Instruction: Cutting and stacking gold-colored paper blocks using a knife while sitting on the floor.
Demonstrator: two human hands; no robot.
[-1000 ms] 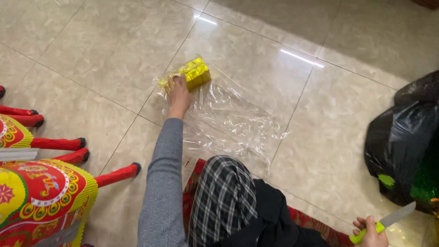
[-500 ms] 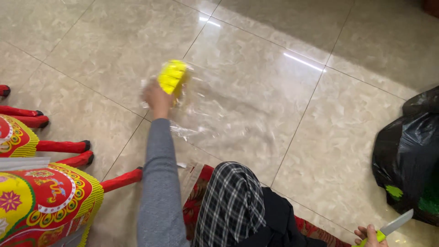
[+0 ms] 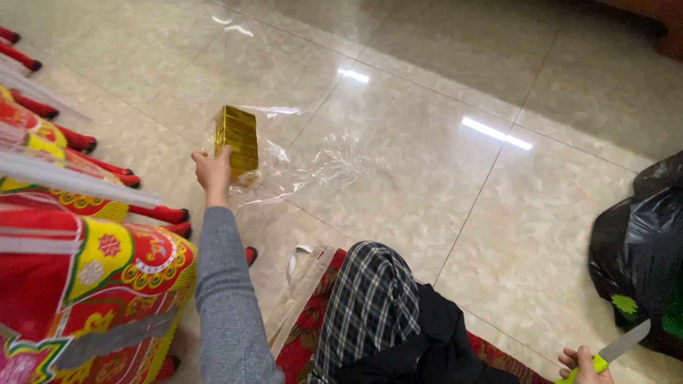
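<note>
Left hand (image 3: 213,171) grips gold block (image 3: 238,141), loose clear wrap (image 3: 313,167) trailing on floor (image 3: 427,142): could slip free. Right hand (image 3: 580,364) clutches knife (image 3: 617,347), blade near black bag (image 3: 640,263): puncture risk.

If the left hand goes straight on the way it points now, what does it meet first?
The left hand already grips the gold block. Beyond the block lies clear plastic wrap, then probably only bare tiled floor; depth is hard to judge.

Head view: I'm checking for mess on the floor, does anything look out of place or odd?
Yes. A crumpled sheet of clear plastic wrap lies loose on the tiled floor, trailing from the gold block that the left hand holds. The right hand holds a green-handled knife, blade bare, near a black bag.
</note>
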